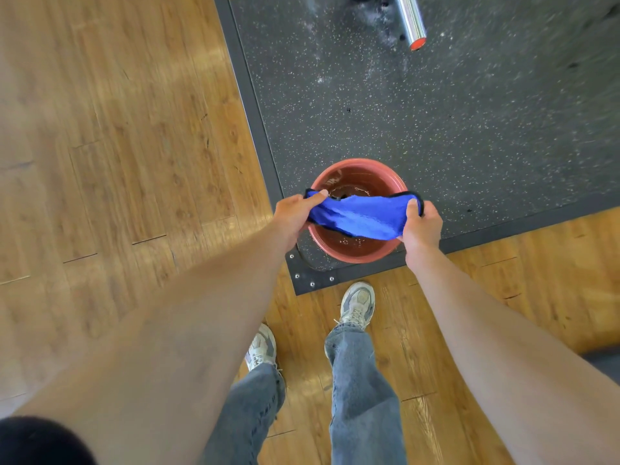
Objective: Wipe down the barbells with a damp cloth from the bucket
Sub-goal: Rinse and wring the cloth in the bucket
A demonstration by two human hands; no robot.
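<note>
left hand (291,213) and right hand (421,223) each pinching one end of blue microfibre cloth (357,218) | stretched over round red plastic bucket (349,253) at mat corner, probably for dripping | chrome barbell end (412,21) well apart

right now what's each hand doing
Left hand: closed, holding one end of the cloth.
Right hand: closed, holding the other end, over the bucket.

A single head-worn wide-angle camera looks steeply down from standing height, past both outstretched arms, onto the bucket (358,209), mat (469,129) and wooden floor (134,146) below.
</note>
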